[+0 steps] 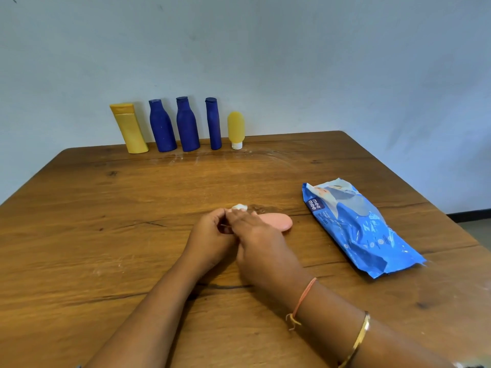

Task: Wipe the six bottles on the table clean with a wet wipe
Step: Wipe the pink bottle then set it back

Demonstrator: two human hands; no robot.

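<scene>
A pink bottle [279, 221] lies on its side on the wooden table [132, 208], near the middle. My right hand [256, 235] lies over its left part, and a small white wad of wet wipe [240, 207] shows at the fingertips. My left hand [210, 236] is closed against the bottle's hidden left end and touches my right hand. Along the back edge stand a tall yellow bottle [129, 127], three dark blue bottles [161, 126] [187, 124] [213, 123] and a small yellow tube [236, 130] on its white cap.
A blue wet-wipe pack [356, 224] lies flat on the right side of the table, near its right edge. A pale wall [292, 62] rises just behind the row of bottles.
</scene>
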